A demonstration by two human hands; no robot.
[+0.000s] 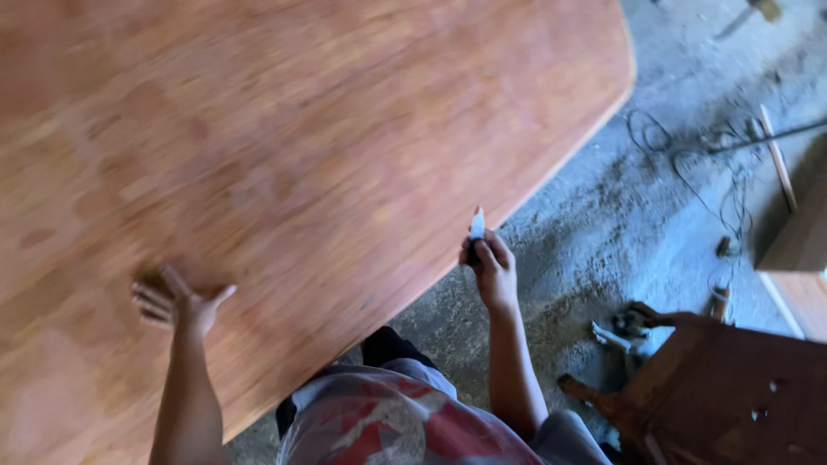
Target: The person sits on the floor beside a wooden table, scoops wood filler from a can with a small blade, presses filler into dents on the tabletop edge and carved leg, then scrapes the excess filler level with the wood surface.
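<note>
A large reddish-brown wooden board [301, 146] with a cut corner fills most of the view. My left hand [177, 303] lies flat on it near its lower edge, fingers spread. My right hand [489, 267] is closed around a small white pointed object [477, 225], which looks like a piece of chalk or a marker, and holds it upright right at the board's edge. The picture is blurred by motion.
The dusty concrete floor [603, 224] lies to the right, with tangled cables [715, 164] on it. A dark wooden chair [732, 387] stands at the lower right, and a pale wooden piece [797, 250] at the right edge.
</note>
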